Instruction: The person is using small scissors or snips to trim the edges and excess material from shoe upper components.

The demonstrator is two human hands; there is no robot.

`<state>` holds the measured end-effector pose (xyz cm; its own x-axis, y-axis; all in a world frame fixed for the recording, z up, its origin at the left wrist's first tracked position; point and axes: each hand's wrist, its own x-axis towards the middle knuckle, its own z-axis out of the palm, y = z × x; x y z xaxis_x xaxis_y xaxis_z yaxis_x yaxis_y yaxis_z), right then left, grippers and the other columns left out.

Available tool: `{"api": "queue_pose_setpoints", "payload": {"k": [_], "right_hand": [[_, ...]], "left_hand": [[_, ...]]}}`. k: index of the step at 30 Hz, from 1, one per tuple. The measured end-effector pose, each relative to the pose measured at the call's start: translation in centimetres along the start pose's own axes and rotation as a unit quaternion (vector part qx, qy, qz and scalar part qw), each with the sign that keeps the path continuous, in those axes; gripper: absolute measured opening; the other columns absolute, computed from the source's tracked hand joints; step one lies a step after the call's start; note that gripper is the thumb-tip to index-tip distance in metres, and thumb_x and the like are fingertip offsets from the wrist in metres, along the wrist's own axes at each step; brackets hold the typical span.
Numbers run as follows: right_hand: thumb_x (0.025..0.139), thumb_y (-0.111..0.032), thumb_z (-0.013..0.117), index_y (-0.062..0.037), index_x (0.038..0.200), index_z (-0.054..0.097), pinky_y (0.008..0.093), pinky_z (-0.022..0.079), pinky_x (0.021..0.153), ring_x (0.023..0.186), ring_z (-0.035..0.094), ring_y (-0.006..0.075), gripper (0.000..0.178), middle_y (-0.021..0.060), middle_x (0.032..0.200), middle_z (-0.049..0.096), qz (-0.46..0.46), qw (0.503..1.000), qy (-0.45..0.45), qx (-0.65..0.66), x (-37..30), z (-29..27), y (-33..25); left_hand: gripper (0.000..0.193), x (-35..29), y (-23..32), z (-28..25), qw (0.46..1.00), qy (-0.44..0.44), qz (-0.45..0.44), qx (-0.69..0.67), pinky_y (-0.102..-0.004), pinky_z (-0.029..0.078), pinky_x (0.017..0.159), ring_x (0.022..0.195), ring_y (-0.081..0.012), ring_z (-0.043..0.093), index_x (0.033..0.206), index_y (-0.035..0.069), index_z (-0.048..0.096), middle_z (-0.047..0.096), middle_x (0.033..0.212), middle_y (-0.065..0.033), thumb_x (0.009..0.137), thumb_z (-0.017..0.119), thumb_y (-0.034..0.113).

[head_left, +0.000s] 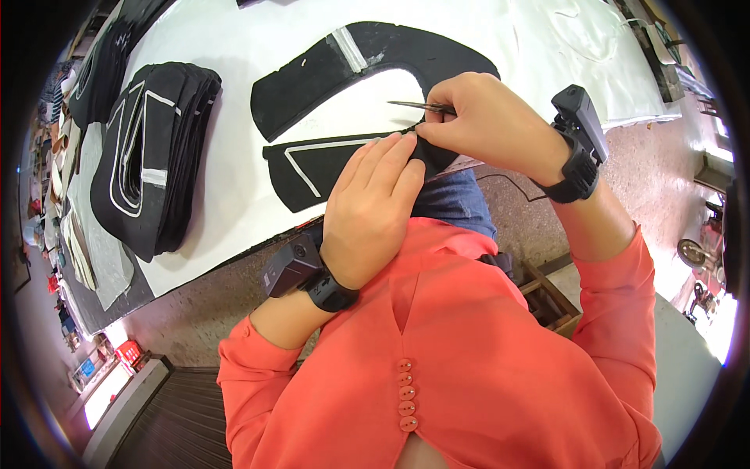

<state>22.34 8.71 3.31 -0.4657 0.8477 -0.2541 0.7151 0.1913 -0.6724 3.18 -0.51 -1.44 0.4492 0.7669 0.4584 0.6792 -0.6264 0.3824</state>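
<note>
A curved, U-shaped black fabric piece (336, 160) with white line markings and a pale strip across its far arm lies on the white-covered table in front of me. My left hand (371, 207) rests flat on its near arm, fingers stretched out together and pointing away. Just to the right, my right hand (492, 125) is closed, thumb and finger pinched at the piece's inner edge. A thin, pointed metal tool (414, 104) sticks out leftward from that fist, its tip over the white gap. Its handle is hidden in the palm.
A thick stack of similar black pieces (176, 148) stands to the left, with more black pieces (94, 82) behind it. The white table cover (539, 59) spreads to the right. An open wooden drawer (551, 301) sits below the table, right of my body.
</note>
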Motion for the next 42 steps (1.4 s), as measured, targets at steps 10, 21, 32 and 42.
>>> {"api": "queue_pose_setpoints", "payload": {"k": [10, 21, 32, 42], "right_hand": [[0.08, -0.019, 0.07, 0.0045, 0.079, 0.064, 0.0327, 0.045, 0.057, 0.057, 0.054, 0.0176, 0.024, 0.0123, 0.064, 0.058, -0.074, 0.997, -0.009, -0.037, 0.9, -0.7, 2.0], [0.078, -0.017, 0.072, 0.0029, 0.075, 0.065, 0.0303, 0.046, 0.057, 0.058, 0.055, 0.0149, 0.022, 0.0092, 0.061, 0.057, -0.096, 0.992, -0.069, -0.038, 2.6, -2.8, 2.1], [0.078, -0.018, 0.073, 0.0038, 0.077, 0.066, 0.0321, 0.043, 0.056, 0.056, 0.051, 0.0165, 0.023, 0.0106, 0.06, 0.054, -0.08, 0.994, -0.078, -0.01, 3.3, -3.1, 2.3], [0.079, -0.018, 0.071, 0.0019, 0.078, 0.068, 0.0328, 0.045, 0.058, 0.058, 0.055, 0.0185, 0.02, 0.011, 0.062, 0.057, -0.084, 0.995, -0.058, 0.007, 1.5, -2.1, 1.5]], "left_hand": [[0.023, 1.4, 0.2, -0.7, 0.998, -0.038, 0.028, 0.047, -0.0497, 0.048, 0.102, 0.122, -0.0358, 0.059, 0.102, 0.002, 0.065, 0.066, 0.121, -0.0122, 0.08, 0.063, 0.001], [0.016, 2.2, 0.2, 0.5, 0.995, -0.029, 0.032, 0.084, -0.048, 0.043, 0.108, 0.124, -0.0306, 0.056, 0.1, 0.008, 0.064, 0.064, 0.119, -0.0081, 0.084, 0.061, 0.011], [0.026, 2.5, -0.1, -0.2, 0.998, -0.046, 0.02, 0.041, -0.0495, 0.046, 0.104, 0.121, -0.0324, 0.059, 0.106, 0.007, 0.067, 0.067, 0.122, -0.0066, 0.082, 0.06, 0.002], [0.019, 2.0, -1.2, -2.2, 0.994, -0.097, 0.047, 0.033, -0.0492, 0.046, 0.105, 0.124, -0.029, 0.059, 0.103, 0.009, 0.067, 0.068, 0.123, -0.0018, 0.085, 0.062, 0.008]]}}
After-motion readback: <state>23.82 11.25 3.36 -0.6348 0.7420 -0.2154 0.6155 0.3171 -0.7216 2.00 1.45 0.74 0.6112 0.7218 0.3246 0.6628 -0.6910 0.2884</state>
